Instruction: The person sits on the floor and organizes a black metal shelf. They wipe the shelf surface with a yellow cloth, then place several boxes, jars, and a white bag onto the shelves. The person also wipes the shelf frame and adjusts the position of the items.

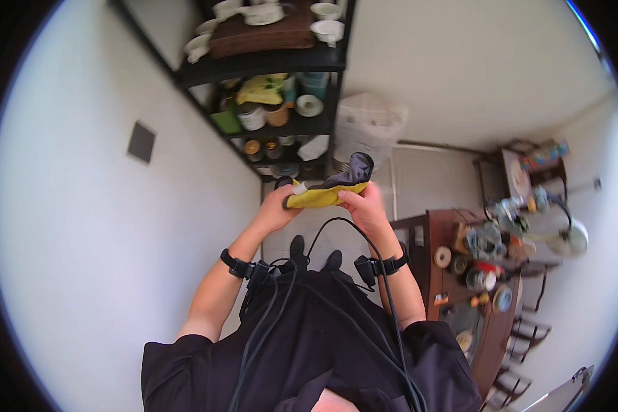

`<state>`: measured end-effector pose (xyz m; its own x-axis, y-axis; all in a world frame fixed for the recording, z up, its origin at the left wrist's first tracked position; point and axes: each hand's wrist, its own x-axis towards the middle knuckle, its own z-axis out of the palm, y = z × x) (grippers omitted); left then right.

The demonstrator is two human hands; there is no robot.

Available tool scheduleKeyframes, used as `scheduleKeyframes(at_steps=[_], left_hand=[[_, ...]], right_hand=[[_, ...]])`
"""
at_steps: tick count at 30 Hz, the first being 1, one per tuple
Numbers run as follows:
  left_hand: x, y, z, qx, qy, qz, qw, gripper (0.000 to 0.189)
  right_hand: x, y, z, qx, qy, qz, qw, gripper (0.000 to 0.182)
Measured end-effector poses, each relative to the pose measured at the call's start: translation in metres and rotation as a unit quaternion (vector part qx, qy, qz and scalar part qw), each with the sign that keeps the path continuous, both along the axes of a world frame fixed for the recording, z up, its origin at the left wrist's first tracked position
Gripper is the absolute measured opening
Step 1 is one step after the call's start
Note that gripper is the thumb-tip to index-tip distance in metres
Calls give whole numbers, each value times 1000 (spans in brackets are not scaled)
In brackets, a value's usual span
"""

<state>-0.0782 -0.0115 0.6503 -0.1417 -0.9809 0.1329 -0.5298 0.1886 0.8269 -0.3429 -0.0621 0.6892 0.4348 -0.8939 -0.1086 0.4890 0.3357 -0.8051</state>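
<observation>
Between my hands is a yellow and grey cleaning cloth [322,195] with a dark edging and a small white tag. My left hand [280,208] grips its left end, where a dark-edged corner sticks up behind the fingers. At the other end my right hand [363,206] pinches the cloth, thumb on the yellow side. The grey side shows at the upper right, folded over. Both hands are held out in front of me, above the floor and before a black shelf unit [268,67].
White cups [329,31] and a teapot [264,13] stand on the upper shelf, with jars and packets below. Right of the shelf is a white bag [371,123]. A wooden table [438,226] bearing jars and a lamp [571,237] stands to my right. Cables [391,309] run from my wrist straps.
</observation>
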Motion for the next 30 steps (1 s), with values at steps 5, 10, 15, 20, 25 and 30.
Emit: scheduleKeyframes(at_steps=[5,10,15,20,25,30], left_hand=[[-16,-49,-3,221,230,-152,936,36],[-55,-66,3,232,194,-279,911,37],[-87,-47,-1,108,124,-337,927,36],[-113,-11,28,126,113,-373,912,27],[-126,23,54,174,37,-367,913,25],[-141,86,68,420,341,-193,818,38]], right_hand=[[-63,34,-15,83,124,-234,961,23],[-105,116,-28,112,168,-395,897,19],[-110,187,-49,6,333,-499,800,22],[-125,245,-38,32,195,-482,854,32],[-153,278,-9,-94,164,-435,880,64],[-156,300,-5,-26,54,-352,934,74]])
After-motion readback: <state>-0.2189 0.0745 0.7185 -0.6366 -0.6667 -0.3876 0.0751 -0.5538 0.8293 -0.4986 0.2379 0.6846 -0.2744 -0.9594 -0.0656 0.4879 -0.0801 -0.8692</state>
